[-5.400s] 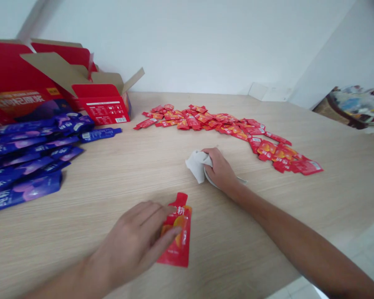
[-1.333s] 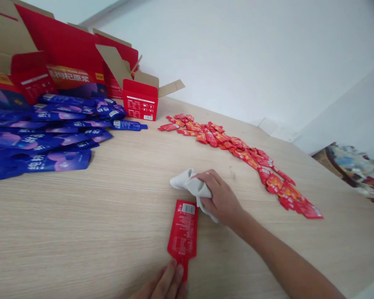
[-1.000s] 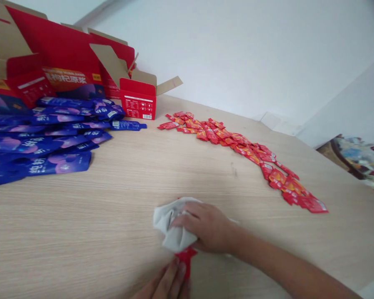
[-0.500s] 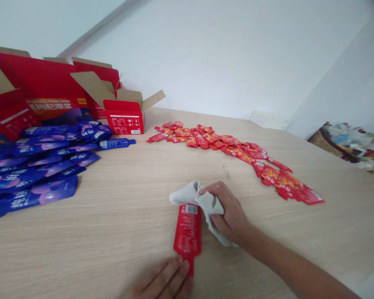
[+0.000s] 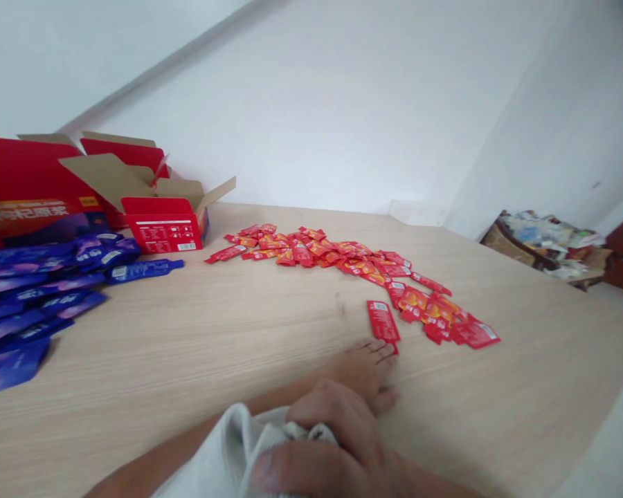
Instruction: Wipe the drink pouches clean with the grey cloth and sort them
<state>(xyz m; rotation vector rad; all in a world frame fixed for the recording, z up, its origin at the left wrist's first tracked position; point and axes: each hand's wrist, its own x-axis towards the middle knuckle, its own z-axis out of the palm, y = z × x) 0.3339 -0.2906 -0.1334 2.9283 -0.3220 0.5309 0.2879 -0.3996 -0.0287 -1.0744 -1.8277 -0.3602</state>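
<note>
— Hands?
— White cloth point(image 5: 233, 453) bunched in the right hand point(image 5: 327, 443), gripped shut; left hand point(image 5: 363, 373) flat, open, empty, fingertips just beside a red sachet point(image 5: 383, 321)
— Containers?
— Open red carton point(image 5: 25, 180), inside hidden; blue pouches point(image 5: 31, 290) lying before it, red sachets point(image 5: 311, 252) further right on the table

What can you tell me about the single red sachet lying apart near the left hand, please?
The red sachet is a long, narrow pouch of glossy film with small pale print on its upper face. It lies flat on the wood-grain table, wide end away from the person, tapered neck toward the left hand; whether they touch cannot be told. A heap of similar sachets lies just to its right.
</note>
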